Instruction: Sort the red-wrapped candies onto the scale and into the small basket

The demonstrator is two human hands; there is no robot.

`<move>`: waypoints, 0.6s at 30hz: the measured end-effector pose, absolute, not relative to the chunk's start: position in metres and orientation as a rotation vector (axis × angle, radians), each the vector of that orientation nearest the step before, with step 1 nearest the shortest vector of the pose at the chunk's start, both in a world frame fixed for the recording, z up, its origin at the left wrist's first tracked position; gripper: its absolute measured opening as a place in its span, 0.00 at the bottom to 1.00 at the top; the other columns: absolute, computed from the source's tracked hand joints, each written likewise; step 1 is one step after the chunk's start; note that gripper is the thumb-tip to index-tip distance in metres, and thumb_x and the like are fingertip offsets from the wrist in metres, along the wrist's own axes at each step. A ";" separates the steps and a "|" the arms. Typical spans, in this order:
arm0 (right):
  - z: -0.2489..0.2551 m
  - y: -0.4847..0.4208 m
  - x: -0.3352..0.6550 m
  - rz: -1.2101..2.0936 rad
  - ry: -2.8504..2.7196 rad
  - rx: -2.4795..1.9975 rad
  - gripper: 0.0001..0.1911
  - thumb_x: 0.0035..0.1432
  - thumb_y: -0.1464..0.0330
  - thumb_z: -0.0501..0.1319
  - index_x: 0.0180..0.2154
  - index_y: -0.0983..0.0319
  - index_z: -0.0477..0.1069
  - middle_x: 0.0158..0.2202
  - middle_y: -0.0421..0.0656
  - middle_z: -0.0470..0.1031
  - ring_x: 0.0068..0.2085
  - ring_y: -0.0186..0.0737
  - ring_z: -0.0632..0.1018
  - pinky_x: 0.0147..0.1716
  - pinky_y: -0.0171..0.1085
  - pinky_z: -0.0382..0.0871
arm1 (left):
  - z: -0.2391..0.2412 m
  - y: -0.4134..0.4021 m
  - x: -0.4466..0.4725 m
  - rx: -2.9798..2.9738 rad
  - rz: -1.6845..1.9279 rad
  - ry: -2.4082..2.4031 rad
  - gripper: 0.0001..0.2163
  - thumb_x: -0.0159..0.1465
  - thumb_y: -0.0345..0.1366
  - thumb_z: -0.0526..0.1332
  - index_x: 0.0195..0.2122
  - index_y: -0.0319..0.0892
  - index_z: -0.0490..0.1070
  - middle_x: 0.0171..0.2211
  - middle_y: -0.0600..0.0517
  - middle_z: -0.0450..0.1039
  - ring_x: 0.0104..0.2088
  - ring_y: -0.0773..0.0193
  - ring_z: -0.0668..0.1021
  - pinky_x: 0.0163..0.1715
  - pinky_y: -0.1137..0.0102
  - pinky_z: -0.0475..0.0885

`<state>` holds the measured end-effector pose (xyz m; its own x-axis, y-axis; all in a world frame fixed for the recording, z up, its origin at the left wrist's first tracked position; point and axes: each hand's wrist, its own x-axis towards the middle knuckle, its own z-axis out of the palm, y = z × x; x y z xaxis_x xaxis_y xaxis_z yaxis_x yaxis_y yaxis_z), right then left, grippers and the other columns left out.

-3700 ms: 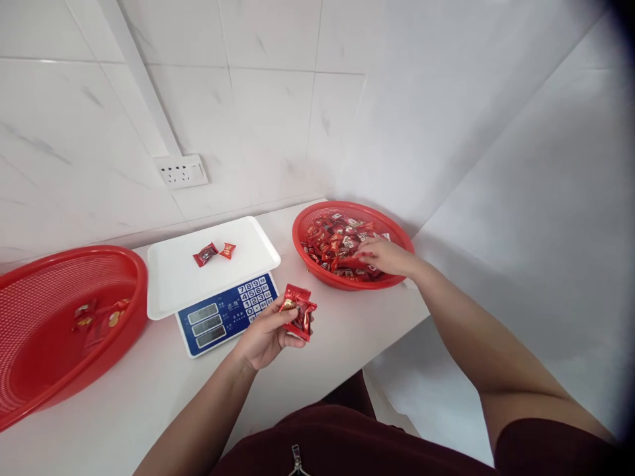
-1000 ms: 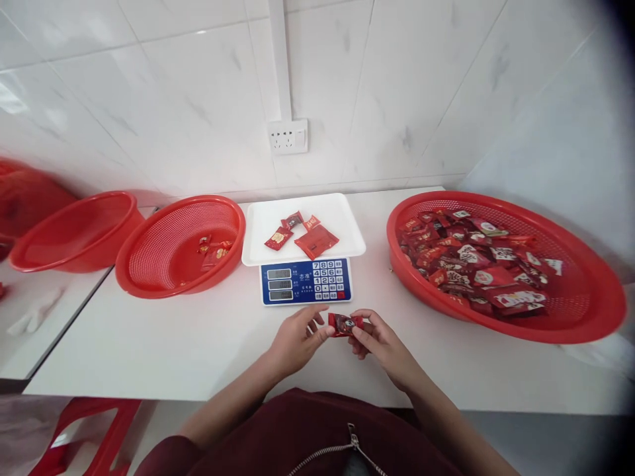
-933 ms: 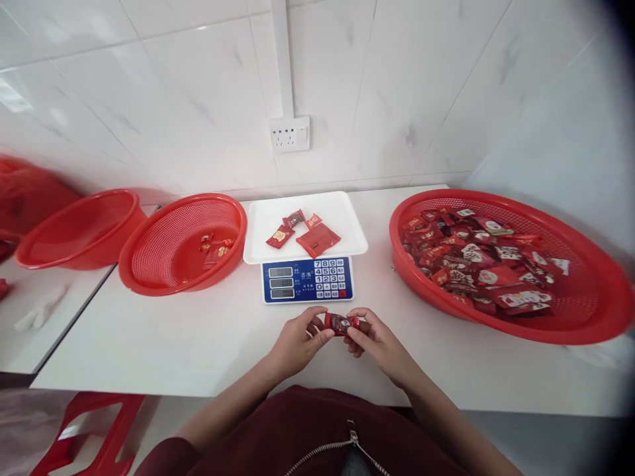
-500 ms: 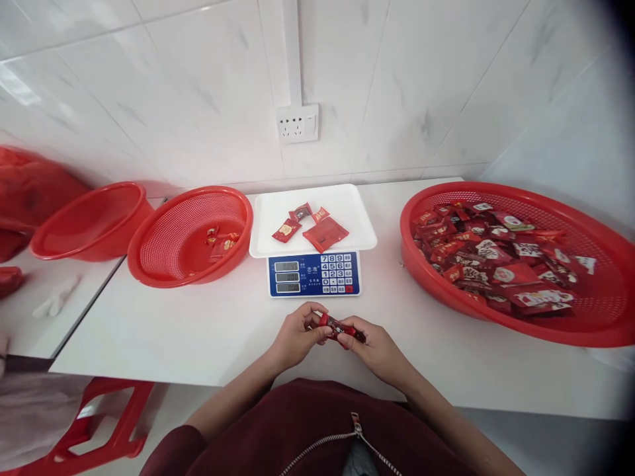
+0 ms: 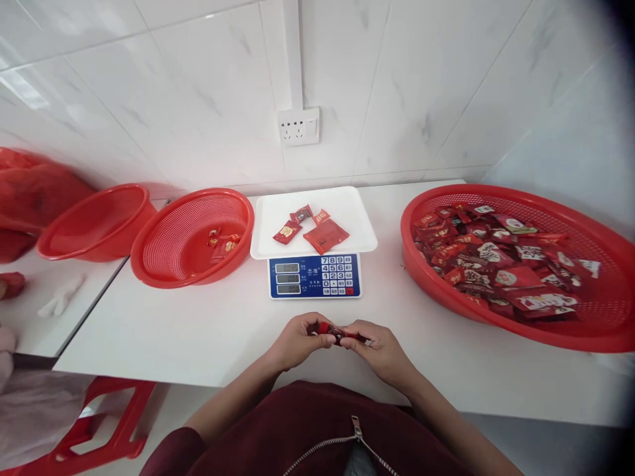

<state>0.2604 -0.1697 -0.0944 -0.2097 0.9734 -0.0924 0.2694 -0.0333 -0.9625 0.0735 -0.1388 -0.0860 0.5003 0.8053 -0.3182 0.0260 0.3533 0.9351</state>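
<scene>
Between my left hand (image 5: pixel 300 342) and my right hand (image 5: pixel 376 347) is a small dark-red snack packet (image 5: pixel 333 332), pinched by the fingers of both, above the table near its front edge. My fingers cover much of its wrapper. Just beyond them stands a blue-fronted digital weighing scale (image 5: pixel 314 288) with a white tray (image 5: pixel 262 225) on top. Several red packets lie on that tray, the largest being a flat red packet (image 5: pixel 326 235). A big red basket (image 5: pixel 501 330) to the right holds many red and brown wrapped packets.
Left of the scale, a red basket (image 5: pixel 159 254) holds a few packets. Another red basin (image 5: pixel 94 248) stands farther left, before red plastic bags (image 5: pixel 34 188). A white glove (image 5: pixel 62 295) lies on the adjoining table. A red stool (image 5: pixel 116 416) is below. Someone's sleeve shows at far left.
Both hands have lowered slightly and drawn closer together around the packet, hiding more of it. At far left, the other person's hand has shifted into view a little more.
</scene>
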 end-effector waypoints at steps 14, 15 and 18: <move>-0.127 -0.169 0.267 1.295 -1.525 -1.538 0.19 0.56 0.58 0.56 0.46 0.59 0.72 0.28 0.39 0.74 0.30 0.41 0.75 0.34 0.42 0.71 | -0.049 -0.071 0.046 1.716 1.375 1.333 0.05 0.59 0.34 0.61 0.37 0.42 0.71 0.41 0.48 0.74 0.42 0.62 0.77 0.42 0.65 0.75; -0.128 -0.169 0.267 1.273 -1.533 -1.549 0.18 0.56 0.58 0.55 0.45 0.58 0.72 0.27 0.39 0.73 0.30 0.42 0.76 0.35 0.42 0.71 | -0.045 -0.062 0.044 1.809 1.434 1.348 0.05 0.60 0.33 0.60 0.37 0.42 0.71 0.41 0.48 0.73 0.43 0.63 0.76 0.43 0.65 0.75; -0.128 -0.170 0.266 1.253 -1.551 -1.551 0.17 0.57 0.57 0.55 0.44 0.55 0.73 0.28 0.39 0.75 0.32 0.45 0.77 0.37 0.45 0.72 | -0.035 -0.041 0.045 2.041 1.513 1.347 0.04 0.62 0.32 0.59 0.38 0.42 0.71 0.41 0.49 0.73 0.44 0.64 0.76 0.42 0.66 0.77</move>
